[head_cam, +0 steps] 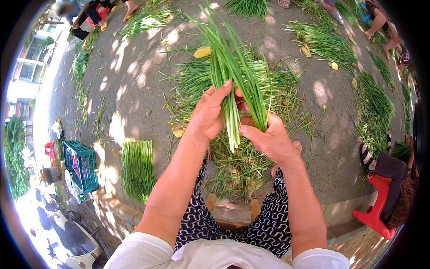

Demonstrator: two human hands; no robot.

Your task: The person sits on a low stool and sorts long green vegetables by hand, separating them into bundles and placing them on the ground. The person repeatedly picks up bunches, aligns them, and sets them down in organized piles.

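My left hand grips a bundle of green chives, its thumb laid across the stalks. The pale stem ends point down toward my lap, and the leaf tips reach away from me. Close beside it, my right hand holds a second, looser bunch of chives by the lower stalks. The two bunches cross and overlap higher up. Some fingers of both hands are hidden behind the stalks. Beneath the hands, a heap of chives lies on the pavement, with loose trimmings scattered between my feet.
A neat stack of chives lies to the left, near a teal plastic crate. More chive piles lie ahead and right. People sit around, one on a red stool at right. A scooter stands lower left.
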